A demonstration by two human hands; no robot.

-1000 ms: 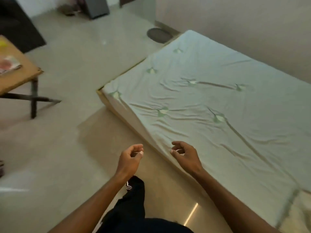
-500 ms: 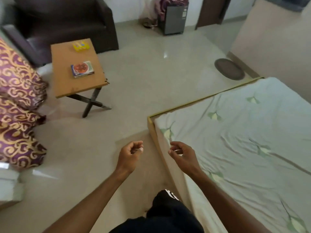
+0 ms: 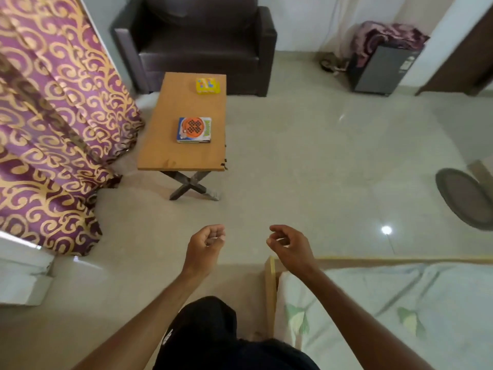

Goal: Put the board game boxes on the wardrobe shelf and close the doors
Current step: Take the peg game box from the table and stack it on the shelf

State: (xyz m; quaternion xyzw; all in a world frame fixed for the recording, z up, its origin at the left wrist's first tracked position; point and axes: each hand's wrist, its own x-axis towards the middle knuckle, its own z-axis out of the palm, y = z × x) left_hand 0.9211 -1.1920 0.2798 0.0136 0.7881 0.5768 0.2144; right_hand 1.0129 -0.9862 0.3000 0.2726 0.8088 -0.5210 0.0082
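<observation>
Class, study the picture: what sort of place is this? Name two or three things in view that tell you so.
Probably a bed-sitting room in a home: a bed with a pale sheet, a dark armchair, and a small wooden table bearing an orange game box and a yellow game box.

The curtain (image 3: 53, 129) runs off the edge from 8 to 11 o'clock. The armchair (image 3: 197, 46) is cut off at 12, the mat (image 3: 466, 198) at 3 and the bed (image 3: 386, 311) at 4 to 5. Print on the orange box (image 3: 194, 130) and yellow box (image 3: 207, 86) is too small to read. The table (image 3: 181, 156) top hides most of its legs. At 1, a blanket (image 3: 386, 36) covers the top of the fridge (image 3: 381, 73).
</observation>
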